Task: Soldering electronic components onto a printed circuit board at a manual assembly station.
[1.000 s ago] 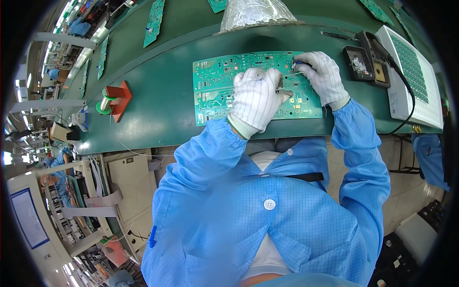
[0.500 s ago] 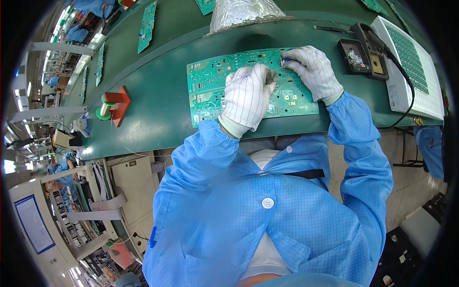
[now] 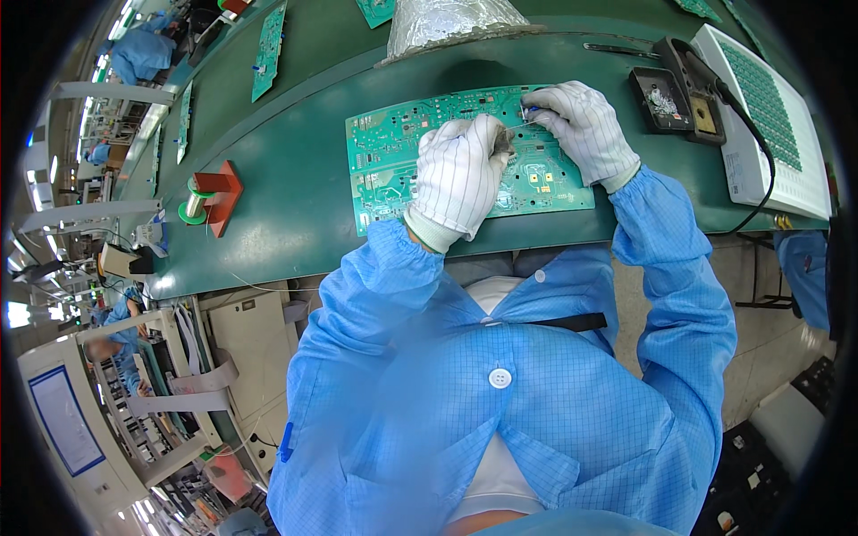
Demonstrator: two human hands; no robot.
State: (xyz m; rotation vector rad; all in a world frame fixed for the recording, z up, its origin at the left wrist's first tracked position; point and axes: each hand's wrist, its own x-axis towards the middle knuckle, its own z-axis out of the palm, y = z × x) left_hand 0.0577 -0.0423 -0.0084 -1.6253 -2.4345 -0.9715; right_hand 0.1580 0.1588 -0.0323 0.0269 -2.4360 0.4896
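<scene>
A green circuit board lies flat on the green bench before me, dotted with small parts. My left hand, in a white striped glove with grubby fingertips, is closed over the middle of the board. From its pinch a thin pale wire runs toward my other hand. My right hand, gloved the same way, is closed at the board's far right corner. Its fingertips are beside a small blue part; what they grip is too small to make out.
To the left, a solder spool sits on a red stand. At right are a black tray of small parts, a soldering iron holder with a cable, and a white box. A foil-covered duct stands ahead.
Both hands stay closed at nearly the same places over the board. The view has shifted very slightly. In the far left background, a person in blue has moved.
</scene>
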